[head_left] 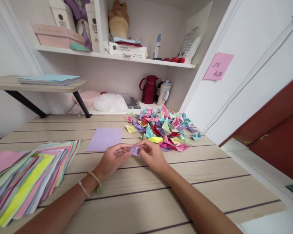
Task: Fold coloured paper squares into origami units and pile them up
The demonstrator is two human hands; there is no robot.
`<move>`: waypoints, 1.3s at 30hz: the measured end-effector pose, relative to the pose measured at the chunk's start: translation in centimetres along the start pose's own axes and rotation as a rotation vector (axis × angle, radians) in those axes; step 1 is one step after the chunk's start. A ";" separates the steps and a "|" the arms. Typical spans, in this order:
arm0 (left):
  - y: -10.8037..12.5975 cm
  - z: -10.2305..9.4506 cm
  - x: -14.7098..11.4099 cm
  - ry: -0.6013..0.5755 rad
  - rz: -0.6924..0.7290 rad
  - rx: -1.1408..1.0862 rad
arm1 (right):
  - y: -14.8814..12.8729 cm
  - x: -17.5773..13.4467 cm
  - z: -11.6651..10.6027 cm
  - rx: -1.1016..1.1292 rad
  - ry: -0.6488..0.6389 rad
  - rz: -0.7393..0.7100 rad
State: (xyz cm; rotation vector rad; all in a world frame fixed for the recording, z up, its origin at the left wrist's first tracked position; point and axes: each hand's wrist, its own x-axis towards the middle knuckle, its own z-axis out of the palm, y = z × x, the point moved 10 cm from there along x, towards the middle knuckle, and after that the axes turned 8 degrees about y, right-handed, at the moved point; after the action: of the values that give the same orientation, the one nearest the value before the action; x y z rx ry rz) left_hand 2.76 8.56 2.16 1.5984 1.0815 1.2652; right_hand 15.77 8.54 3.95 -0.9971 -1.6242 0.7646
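Note:
Between my two hands, a little above the table, is a small folded piece of purple paper (134,150). My left hand (113,159) pinches its left side, and my right hand (153,156) grips the right side. Fingers cover much of its edges, so its full shape is hidden. Just behind my left hand lies a flat purple square sheet (104,139). Beyond my right hand rises a heap of folded paper boats (164,126) in pink, purple, green, blue, yellow and red.
Many loose coloured sheets (26,182) fan out at the left of the table (136,204). A small raised shelf (5,83) carries more paper (48,79). At the back stand a red jug (149,90), a pale cup (164,93) and a white plastic bag (111,102).

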 end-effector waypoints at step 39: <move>4.2 0.4 -1.0 0.050 0.396 0.455 | -3.0 -0.1 0.5 -0.269 -0.117 -0.197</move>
State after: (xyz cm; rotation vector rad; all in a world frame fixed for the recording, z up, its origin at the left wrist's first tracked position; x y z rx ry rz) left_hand 3.57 6.30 5.79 2.2189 1.1806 1.3813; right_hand 14.57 7.04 6.37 -0.9741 -1.9311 0.4868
